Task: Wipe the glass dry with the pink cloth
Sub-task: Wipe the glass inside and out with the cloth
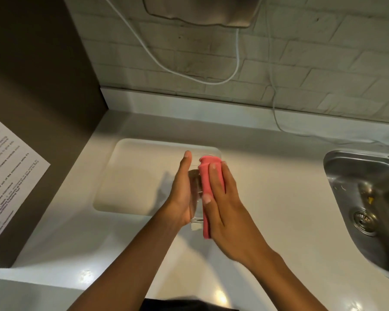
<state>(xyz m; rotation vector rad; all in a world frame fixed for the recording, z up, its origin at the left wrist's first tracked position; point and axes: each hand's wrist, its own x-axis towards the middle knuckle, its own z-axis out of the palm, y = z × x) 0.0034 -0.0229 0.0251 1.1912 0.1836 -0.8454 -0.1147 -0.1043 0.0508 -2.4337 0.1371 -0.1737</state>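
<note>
one clear drinking glass (194, 187) is held above the white countertop (267, 198), lying roughly on its side between two hands, its thick base toward the person and its mouth pointing away. the left hand (182, 194) cups the glass from the left, fingers straight and together, palm flat against the wall of the glass. the right hand (225, 205) presses one pink cloth (208, 176) against the right side of the glass, fingers laid long over the cloth and the thumb tip resting on its inner edge. the cloth is folded into a long strip; its far end bunches over the rim of the glass, and its near end reaches past the base.

under the hands, one shallow rectangular recess (130, 176) is sunk in the countertop. one steel sink (368, 198) with a round drain (364, 219) sits at the right edge. two white cables (236, 63) hang on the pale brick wall (323, 63). one printed sheet (7, 171) is stuck to the brown panel on the left.
</note>
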